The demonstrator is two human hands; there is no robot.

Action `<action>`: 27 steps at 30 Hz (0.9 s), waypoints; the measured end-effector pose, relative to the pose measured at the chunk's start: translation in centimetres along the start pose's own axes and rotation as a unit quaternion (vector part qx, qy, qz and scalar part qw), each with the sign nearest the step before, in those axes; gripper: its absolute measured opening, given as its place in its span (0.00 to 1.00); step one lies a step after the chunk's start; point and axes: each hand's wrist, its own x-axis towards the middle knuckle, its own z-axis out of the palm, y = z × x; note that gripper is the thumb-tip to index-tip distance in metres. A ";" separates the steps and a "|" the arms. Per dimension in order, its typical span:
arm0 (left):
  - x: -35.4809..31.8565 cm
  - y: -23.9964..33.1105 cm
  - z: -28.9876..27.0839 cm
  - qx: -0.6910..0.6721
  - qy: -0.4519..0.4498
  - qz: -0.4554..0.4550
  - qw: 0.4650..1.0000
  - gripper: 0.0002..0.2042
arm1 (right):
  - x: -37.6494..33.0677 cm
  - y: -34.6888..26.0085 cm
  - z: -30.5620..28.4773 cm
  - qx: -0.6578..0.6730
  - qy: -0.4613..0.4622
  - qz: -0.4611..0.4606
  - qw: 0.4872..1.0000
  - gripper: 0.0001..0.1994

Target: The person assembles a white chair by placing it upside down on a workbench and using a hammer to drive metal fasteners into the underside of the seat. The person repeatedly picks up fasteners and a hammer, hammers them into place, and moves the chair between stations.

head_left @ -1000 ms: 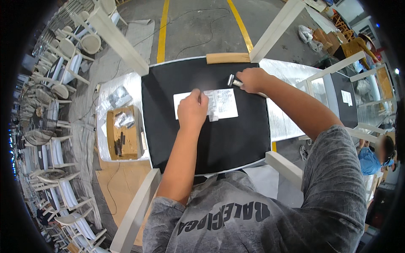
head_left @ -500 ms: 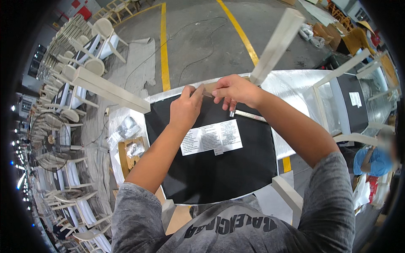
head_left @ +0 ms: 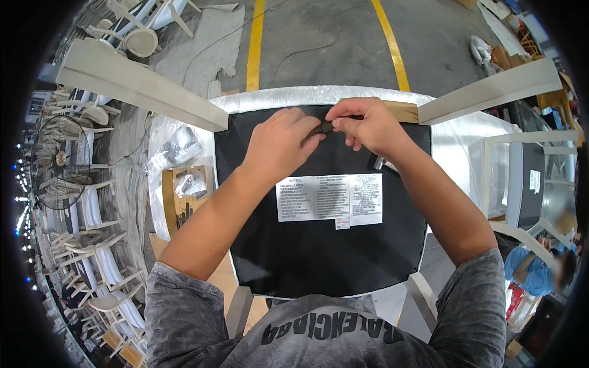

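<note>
Over the far part of an upturned chair seat (head_left: 319,260), both my hands meet at a small dark piece (head_left: 323,127). My left hand (head_left: 279,142) is closed round it, knuckles up, covering most of it. My right hand (head_left: 367,130) pinches its other end between thumb and forefinger, the remaining fingers curled. What kind of piece it is I cannot make out. The seat's underside is black fabric with a white printed label (head_left: 331,199) lying nearer to me. A metal-ended tool (head_left: 380,162) rests on the fabric, partly hidden under my right forearm.
Pale chair legs rise at the far left (head_left: 141,86) and far right (head_left: 491,92). Left of the seat lie a plastic bag (head_left: 175,150) and a cardboard box (head_left: 169,205) with small dark parts. A fan (head_left: 60,159) and stacked chairs stand further left. Someone in blue (head_left: 531,270) is at right.
The view has tilted and shifted. My hands now appear larger, and the small dark piece shows between them. More of the tool is covered by my right forearm.
</note>
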 end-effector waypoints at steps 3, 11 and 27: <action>-0.1 1.2 1.2 0.050 -0.058 -0.110 0.991 0.10 | 1.1 0.3 0.2 -0.132 0.028 -0.073 0.988 0.07; -0.8 -0.9 0.1 0.049 -0.107 -0.055 0.991 0.09 | 0.4 1.0 -2.9 -0.370 0.160 -0.232 0.885 0.10; 3.0 -2.5 2.8 0.002 -0.114 0.020 0.993 0.10 | -0.6 7.9 -7.8 -0.466 0.168 -0.173 0.851 0.23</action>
